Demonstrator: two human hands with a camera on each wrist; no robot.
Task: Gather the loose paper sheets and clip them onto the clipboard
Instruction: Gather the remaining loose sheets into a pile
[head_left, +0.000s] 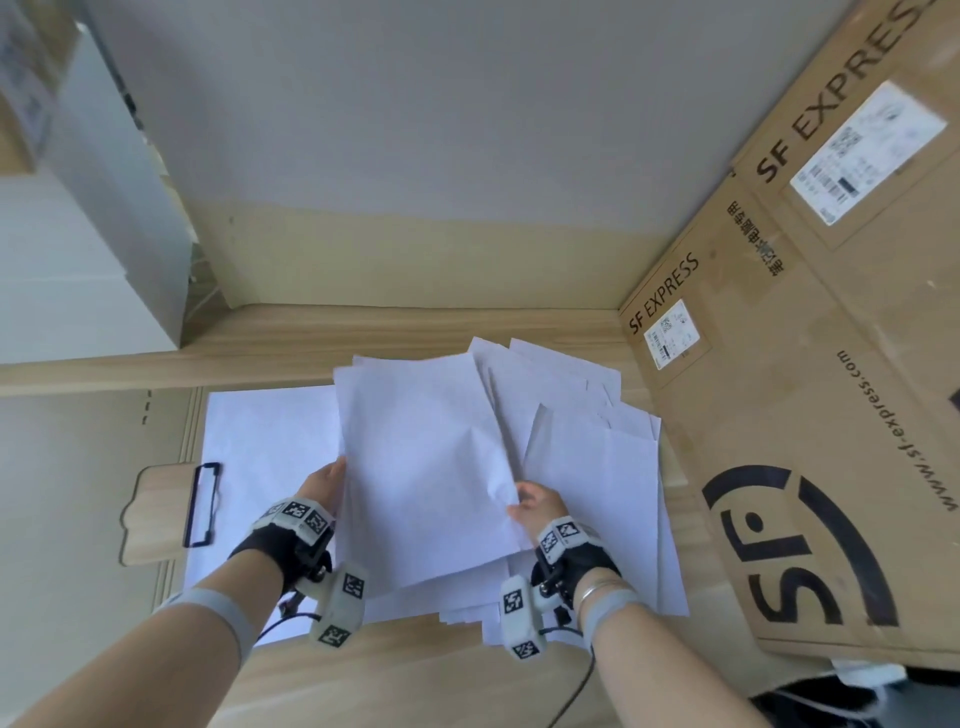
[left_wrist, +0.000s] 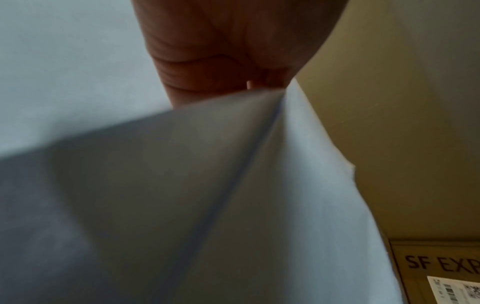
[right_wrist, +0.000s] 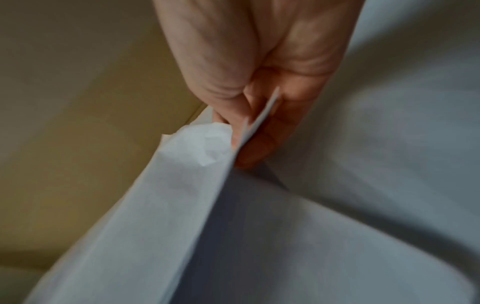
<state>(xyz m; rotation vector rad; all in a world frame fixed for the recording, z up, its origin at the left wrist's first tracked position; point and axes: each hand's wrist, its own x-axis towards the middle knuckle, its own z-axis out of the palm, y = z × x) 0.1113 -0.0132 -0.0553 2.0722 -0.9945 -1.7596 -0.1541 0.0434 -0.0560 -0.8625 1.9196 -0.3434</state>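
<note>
A stack of white paper sheets (head_left: 421, 467) is lifted off the wooden table between both hands. My left hand (head_left: 324, 483) grips its left edge, seen close in the left wrist view with the hand (left_wrist: 223, 51) above the sheets (left_wrist: 233, 185). My right hand (head_left: 535, 501) pinches the right edge; the right wrist view shows the thumb and fingers (right_wrist: 262, 131) closed on the crumpled paper edge (right_wrist: 197, 148). More loose sheets (head_left: 597, 457) lie fanned on the table to the right. A wooden clipboard (head_left: 156, 514) with a black clip (head_left: 200, 504) lies at left, one sheet (head_left: 260, 447) on it.
Large SF Express cardboard boxes (head_left: 810, 415) stand close on the right, reaching the table's right edge. A white box (head_left: 83, 249) sits at the far left behind a wooden ledge (head_left: 363, 332). Bare table (head_left: 405, 675) shows near me.
</note>
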